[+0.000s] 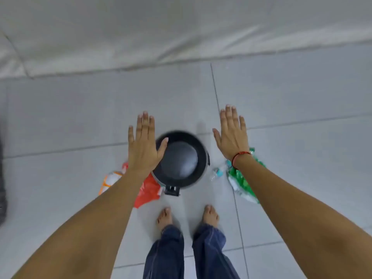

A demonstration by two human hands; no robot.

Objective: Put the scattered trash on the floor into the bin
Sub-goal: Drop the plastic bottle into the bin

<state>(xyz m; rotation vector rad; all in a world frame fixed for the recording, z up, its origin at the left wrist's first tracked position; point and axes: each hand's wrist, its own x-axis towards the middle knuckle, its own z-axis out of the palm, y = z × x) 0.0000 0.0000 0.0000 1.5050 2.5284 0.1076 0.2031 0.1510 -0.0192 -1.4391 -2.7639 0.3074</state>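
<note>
A round black pedal bin [199,174] with a domed lid stands on the tiled floor just in front of my bare feet. My left hand [144,143] is held flat above its left side, fingers spread, holding nothing. My right hand [233,135], with a red thread at the wrist, hovers flat to the right of the bin, also empty. On the floor left of the bin lie a red plastic bag [148,190] and a white-and-orange wrapper [109,181]. Right of the bin lie a small clear bottle [217,173] and a green-and-white plastic bag [240,183], partly hidden by my forearm.
The bin's foot pedal [172,190] points toward my feet [187,216]. A pale wall or sheet [181,29] rises beyond the floor edge. A dark object [2,186] stands at the far left edge. Grey floor tiles [302,93] stretch all around.
</note>
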